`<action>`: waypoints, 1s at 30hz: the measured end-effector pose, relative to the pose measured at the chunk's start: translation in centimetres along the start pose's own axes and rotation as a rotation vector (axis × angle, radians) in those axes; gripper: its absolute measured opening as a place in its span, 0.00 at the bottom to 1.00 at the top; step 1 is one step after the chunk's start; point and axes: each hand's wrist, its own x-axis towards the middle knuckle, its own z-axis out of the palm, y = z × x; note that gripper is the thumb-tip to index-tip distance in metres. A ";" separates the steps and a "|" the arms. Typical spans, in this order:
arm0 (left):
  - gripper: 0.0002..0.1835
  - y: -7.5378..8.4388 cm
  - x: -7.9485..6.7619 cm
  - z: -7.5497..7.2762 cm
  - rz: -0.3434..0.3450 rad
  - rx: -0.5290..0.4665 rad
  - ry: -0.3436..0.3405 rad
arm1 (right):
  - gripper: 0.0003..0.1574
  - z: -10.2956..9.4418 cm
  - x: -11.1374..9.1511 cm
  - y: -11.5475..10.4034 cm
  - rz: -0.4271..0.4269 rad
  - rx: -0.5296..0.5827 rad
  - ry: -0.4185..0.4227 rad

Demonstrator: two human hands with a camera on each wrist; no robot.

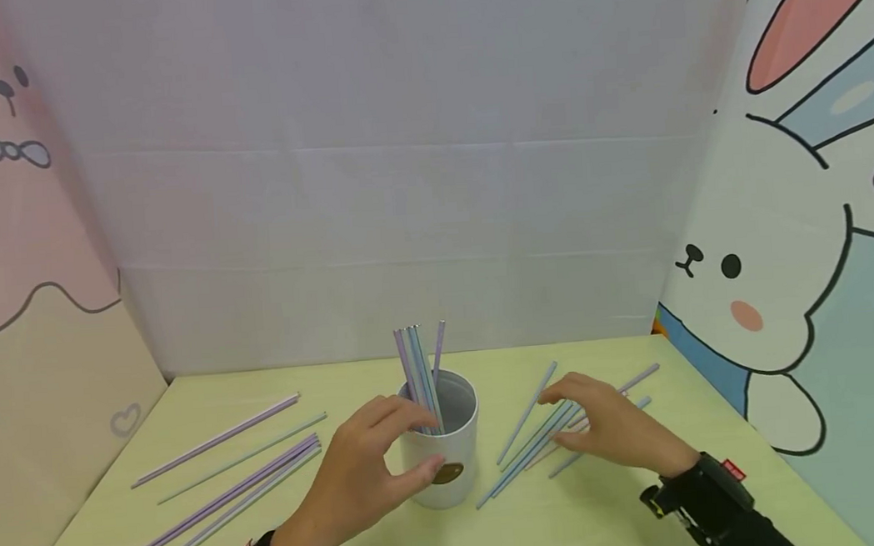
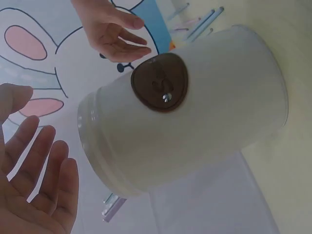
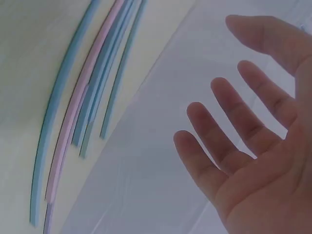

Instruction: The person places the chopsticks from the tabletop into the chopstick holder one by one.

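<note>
One white cylindrical cup with a brown oval label (image 1: 461, 451) stood on the pale yellow worktop (image 1: 587, 518), roughly midway between its left and right edges, holding at least four slim purple, blue and pale green sticks (image 1: 416, 358), which leaned against its far-left rim. Toward the worktop's left edge lay at least five loose purple, pale green and greyish sticks (image 1: 225, 499), slanting side by side; toward the right edge lay at least six blue, green, pink and purple ones (image 1: 527, 414), some crossing. Bare strips of worktop ran along the left and right edges and between the cup and the left sticks. The left hand (image 1: 362, 470) was just beside the cup, apart from it, its grip relaxed around nothing; the right hand (image 1: 615, 425) hovered above the right sticks, fingers spread and holding nothing. A white sheet (image 1: 431, 181) rose behind the far edge, while a rabbit-printed panel (image 1: 771, 328) and a pink-and-cream panel (image 1: 39, 397) walled the right and left edges.
</note>
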 end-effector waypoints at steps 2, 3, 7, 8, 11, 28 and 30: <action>0.18 0.3 -0.6 0.3 0.011 0.002 -0.011 | 0.29 -0.6 -0.7 1.3 -0.020 -0.071 -0.024; 0.19 0.5 -0.9 0.5 0.017 0.007 -0.017 | 0.27 -0.9 -1.0 1.9 -0.022 -0.103 -0.035; 0.19 1.0 -2.1 1.4 0.034 0.009 -0.065 | 0.25 -1.9 -2.2 4.0 0.008 -0.184 -0.094; 0.19 1.1 -2.3 1.7 0.039 0.009 -0.074 | 0.25 -2.1 -2.5 4.4 0.018 -0.195 -0.109; 0.20 1.4 -3.1 2.7 0.055 0.009 -0.103 | 0.26 -2.2 -3.2 5.8 0.031 -0.222 -0.140; 0.22 1.7 -5.3 6.8 0.097 -0.050 -0.375 | 0.25 -0.1 -5.5 10.5 -0.050 -0.303 -0.103; 0.23 1.7 -5.3 6.8 0.100 -0.056 -0.384 | 0.25 0.1 -5.6 10.8 -0.071 -0.314 -0.100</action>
